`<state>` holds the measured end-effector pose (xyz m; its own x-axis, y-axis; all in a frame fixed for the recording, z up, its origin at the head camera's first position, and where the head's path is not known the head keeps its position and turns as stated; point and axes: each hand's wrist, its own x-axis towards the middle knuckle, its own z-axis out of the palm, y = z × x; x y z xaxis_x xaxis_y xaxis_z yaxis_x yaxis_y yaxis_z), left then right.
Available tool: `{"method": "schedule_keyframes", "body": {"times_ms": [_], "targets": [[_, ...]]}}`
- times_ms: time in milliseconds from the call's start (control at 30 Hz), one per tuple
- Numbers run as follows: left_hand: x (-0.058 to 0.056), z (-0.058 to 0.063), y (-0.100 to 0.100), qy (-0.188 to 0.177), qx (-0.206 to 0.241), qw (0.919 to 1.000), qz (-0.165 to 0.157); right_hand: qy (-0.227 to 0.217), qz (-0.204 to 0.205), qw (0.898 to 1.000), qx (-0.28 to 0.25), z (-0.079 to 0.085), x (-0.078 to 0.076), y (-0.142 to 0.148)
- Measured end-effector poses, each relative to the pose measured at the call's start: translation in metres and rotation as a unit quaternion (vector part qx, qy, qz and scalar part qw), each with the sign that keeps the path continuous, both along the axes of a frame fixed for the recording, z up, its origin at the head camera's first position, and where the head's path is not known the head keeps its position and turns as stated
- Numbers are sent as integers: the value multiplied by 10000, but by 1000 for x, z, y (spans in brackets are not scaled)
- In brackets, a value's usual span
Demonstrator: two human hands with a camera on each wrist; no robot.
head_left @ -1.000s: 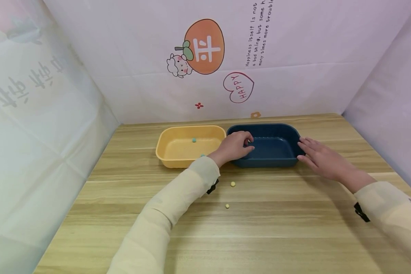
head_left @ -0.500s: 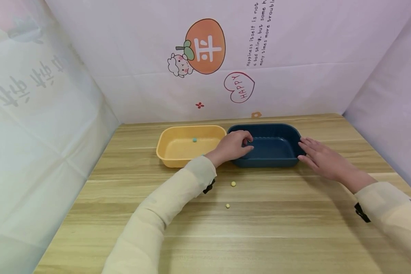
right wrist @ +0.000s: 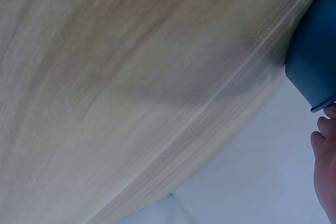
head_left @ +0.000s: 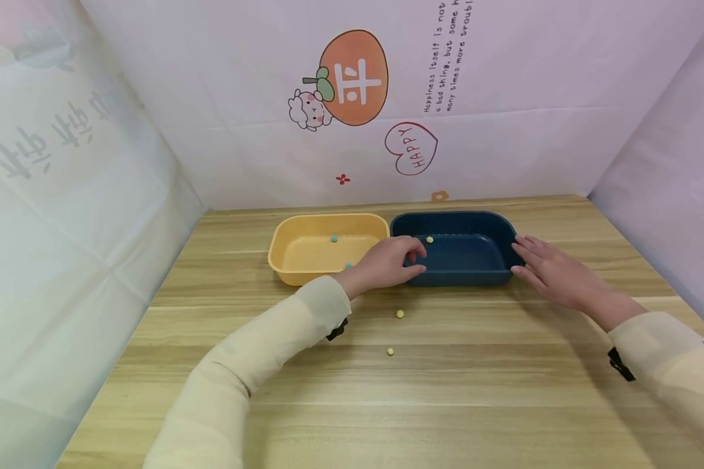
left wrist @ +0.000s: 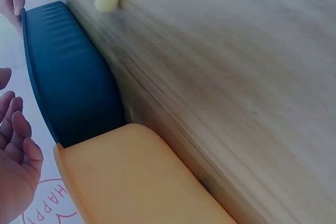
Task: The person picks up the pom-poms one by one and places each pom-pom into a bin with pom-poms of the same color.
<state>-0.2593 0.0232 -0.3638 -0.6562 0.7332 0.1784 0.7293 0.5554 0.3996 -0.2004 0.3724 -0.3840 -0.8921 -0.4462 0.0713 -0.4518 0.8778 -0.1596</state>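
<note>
My left hand hovers over the near left corner of the dark blue bin, fingers loosely bent and thumb apart, holding nothing. In the left wrist view its fingertips are above the bins' rims. Inside the blue bin, a small pale yellow ball lies just beyond those fingers. My right hand rests with straight fingers against the blue bin's right end; the right wrist view has its fingertips at the rim. Two more yellow balls, one nearer the bin and one closer to me, lie on the table.
A yellow bin stands directly left of the blue one, with two small teal balls in it, one towards the back and one by my left wrist. White printed cloth walls the wooden table behind and at both sides.
My left hand has drawn back left and towards me, and its fingers have let go of the yellow ball, now visible in the blue bin. My right hand has stayed put.
</note>
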Motion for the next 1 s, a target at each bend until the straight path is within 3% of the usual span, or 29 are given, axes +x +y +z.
{"method": "schedule_keyframes", "body": {"times_ms": [400, 700, 1000], "targets": [[18, 1, -28, -136, 129, 9997, -160, -140, -136, 9998, 50, 3, 0, -1], [33, -9, -48, -361, 326, 9977, -481, -49, 5, 10000, 85, 2, 0, 0], [47, -18, -61, -375, 155, 9964, -747, -57, -39, 9999, 74, 2, 0, -1]]}}
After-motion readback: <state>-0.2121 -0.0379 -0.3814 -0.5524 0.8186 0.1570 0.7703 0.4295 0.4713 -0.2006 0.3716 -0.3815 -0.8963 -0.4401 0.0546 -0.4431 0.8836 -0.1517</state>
